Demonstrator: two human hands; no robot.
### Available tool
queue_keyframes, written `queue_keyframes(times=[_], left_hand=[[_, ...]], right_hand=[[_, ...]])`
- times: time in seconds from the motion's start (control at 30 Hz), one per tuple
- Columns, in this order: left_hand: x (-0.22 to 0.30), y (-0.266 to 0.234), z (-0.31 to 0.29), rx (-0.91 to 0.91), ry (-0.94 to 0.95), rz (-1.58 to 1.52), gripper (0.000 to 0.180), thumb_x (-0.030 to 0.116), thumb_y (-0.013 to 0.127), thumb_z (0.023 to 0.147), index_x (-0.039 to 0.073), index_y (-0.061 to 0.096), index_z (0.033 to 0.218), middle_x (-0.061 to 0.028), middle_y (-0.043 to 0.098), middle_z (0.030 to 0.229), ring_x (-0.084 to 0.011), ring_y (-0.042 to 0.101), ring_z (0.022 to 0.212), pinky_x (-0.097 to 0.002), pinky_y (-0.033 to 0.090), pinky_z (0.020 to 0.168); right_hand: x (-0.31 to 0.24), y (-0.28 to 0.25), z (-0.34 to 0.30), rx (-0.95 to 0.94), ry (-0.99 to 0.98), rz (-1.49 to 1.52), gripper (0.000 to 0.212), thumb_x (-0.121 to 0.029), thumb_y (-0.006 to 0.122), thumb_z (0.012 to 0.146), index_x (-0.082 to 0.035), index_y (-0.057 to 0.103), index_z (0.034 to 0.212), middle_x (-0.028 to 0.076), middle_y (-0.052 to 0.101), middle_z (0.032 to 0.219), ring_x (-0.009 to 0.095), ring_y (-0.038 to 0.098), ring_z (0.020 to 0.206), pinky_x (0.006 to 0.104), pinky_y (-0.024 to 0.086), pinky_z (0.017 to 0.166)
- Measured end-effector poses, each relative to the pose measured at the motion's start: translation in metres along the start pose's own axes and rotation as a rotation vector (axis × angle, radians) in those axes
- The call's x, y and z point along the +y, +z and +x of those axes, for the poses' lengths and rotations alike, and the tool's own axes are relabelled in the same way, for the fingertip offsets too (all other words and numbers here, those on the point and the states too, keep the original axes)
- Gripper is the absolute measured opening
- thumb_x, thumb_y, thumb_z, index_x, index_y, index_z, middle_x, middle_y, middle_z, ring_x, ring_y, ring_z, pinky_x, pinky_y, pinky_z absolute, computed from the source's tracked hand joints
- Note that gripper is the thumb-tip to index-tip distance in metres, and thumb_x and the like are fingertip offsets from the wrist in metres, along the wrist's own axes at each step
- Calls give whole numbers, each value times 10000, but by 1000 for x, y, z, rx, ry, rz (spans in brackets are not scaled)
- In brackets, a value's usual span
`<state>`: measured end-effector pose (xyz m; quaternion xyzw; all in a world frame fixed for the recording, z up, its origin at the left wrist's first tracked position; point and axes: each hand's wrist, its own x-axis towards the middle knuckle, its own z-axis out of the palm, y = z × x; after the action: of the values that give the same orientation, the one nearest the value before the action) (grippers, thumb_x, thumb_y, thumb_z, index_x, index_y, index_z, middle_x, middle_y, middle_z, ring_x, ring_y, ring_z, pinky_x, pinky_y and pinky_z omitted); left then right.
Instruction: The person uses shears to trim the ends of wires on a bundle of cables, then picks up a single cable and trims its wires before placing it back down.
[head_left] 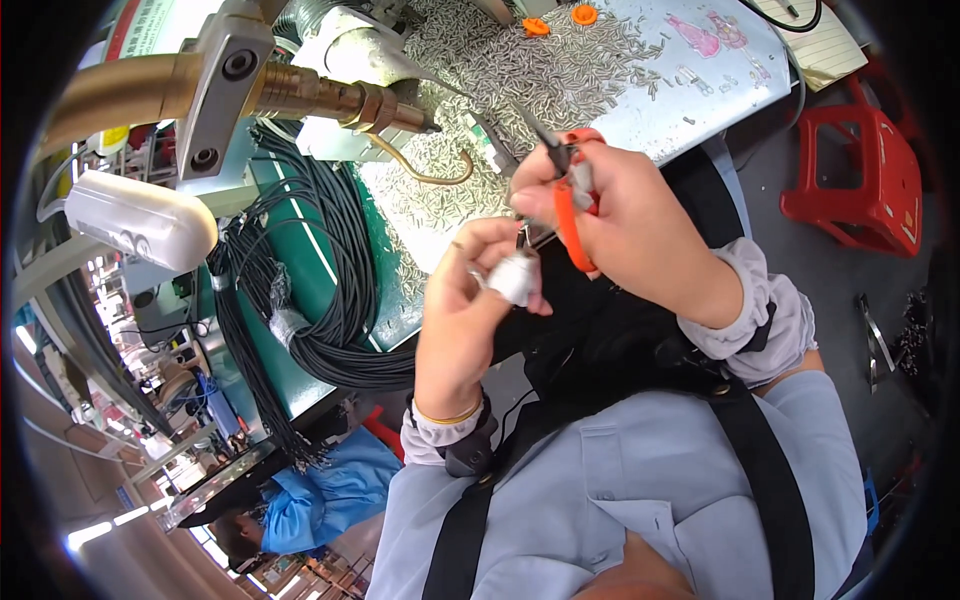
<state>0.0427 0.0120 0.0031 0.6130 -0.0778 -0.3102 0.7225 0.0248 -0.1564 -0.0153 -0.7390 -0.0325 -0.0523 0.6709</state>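
Note:
My right hand (625, 225) grips small orange-handled scissors (572, 200), their dark blades pointing up and left near a thin cable end. My left hand (470, 300) pinches a small white part (515, 278) with taped fingertips, just below the scissors. The two hands touch at chest height, above the edge of a white workbench (700, 90). A gold bangle sits on my left wrist.
A heap of small silver metal pins (500, 70) covers the bench. A thick bundle of black cables (320, 280) hangs over a green surface at left. A brass machine nozzle (330, 100) and white lamp (140, 220) stand upper left. A red stool (860, 170) is right; a person in blue (320, 495) lower left.

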Motion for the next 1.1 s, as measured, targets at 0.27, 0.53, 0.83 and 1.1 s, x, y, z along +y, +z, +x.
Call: queue_keyframes(times=[0.27, 0.53, 0.83, 1.1], left_hand=[[3, -5, -3, -40, -85, -328, 228, 21, 501, 787, -36, 470, 1005, -106, 553, 779, -122, 523, 621, -242, 461, 565], [-1, 8, -7, 294, 181, 133, 243, -101, 518, 690, -53, 513, 928, -92, 568, 867, -104, 548, 774, -212, 432, 741], [-8, 9, -8, 290, 248, 325, 270, -137, 533, 668, -45, 527, 922, -67, 560, 910, -83, 549, 811, -169, 423, 713], [-10, 6, -8, 315, 23, -25, 240, -95, 566, 705, -32, 536, 934, -45, 576, 847, -54, 533, 740, -141, 400, 620]], right_hand=[[4, 14, -17, 293, -600, -609, 209, -15, 638, 691, -23, 594, 895, 128, 622, 869, 228, 628, 757, 229, 467, 523], [23, 18, -21, 185, -429, -245, 246, 41, 642, 684, -33, 600, 915, 120, 635, 825, 204, 631, 646, 237, 492, 526], [20, 19, -27, 159, -492, -536, 155, 23, 591, 768, 21, 555, 918, 122, 633, 813, 129, 627, 668, 221, 470, 508], [28, 28, -19, 183, -255, 32, 68, 3, 553, 797, 13, 502, 841, 122, 618, 792, 112, 610, 645, 211, 439, 492]])
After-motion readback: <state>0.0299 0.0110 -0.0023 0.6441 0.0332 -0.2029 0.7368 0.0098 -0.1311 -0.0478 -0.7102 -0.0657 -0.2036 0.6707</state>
